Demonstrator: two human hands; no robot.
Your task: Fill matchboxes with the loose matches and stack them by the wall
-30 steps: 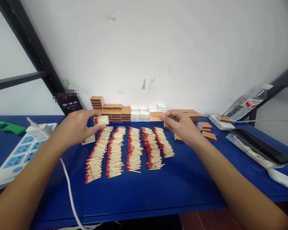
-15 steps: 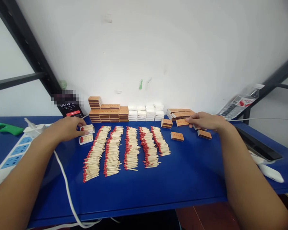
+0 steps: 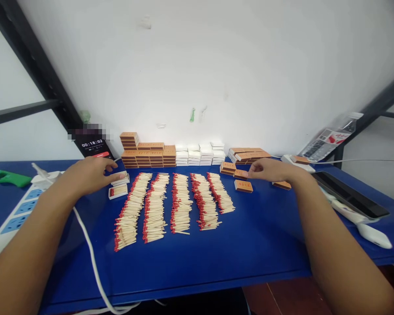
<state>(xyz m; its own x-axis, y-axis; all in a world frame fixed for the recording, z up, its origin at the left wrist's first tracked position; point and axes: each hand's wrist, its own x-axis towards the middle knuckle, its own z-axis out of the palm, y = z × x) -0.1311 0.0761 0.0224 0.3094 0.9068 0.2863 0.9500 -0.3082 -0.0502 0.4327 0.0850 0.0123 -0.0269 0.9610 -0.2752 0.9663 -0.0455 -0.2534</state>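
Observation:
My right hand (image 3: pixel 265 169) pinches the right end of an orange matchbox (image 3: pixel 240 174) between thumb and fingers, low over the table. That matchbox lies close to a small stack of matchboxes (image 3: pixel 227 167) and a single matchbox (image 3: pixel 243 186) in front. On the left, my left hand (image 3: pixel 93 173) is open, with thumb and fingers apart over the rear one of two white matchbox trays (image 3: pixel 124 179). Matches lie in the front tray (image 3: pixel 118 191); my thumb partly covers the rear one. Several long rows of red-tipped matches (image 3: pixel 154 210) spread across the middle of the blue table.
Along the wall stand stacked orange matchboxes (image 3: pixel 147 158), white trays (image 3: pixel 200 155) and more orange sleeves (image 3: pixel 252 155). A power strip (image 3: pixel 6 236), white cable (image 3: pixel 91 249), green lighter (image 3: pixel 13 178) and phone (image 3: pixel 93 143) are left. A bottle (image 3: pixel 328 138) and dark tablet (image 3: pixel 351 194) are right.
My right hand has moved slightly left with the matchbox, bringing it nearer the small stack. My left thumb and fingers have lifted and spread a little over the rear tray.

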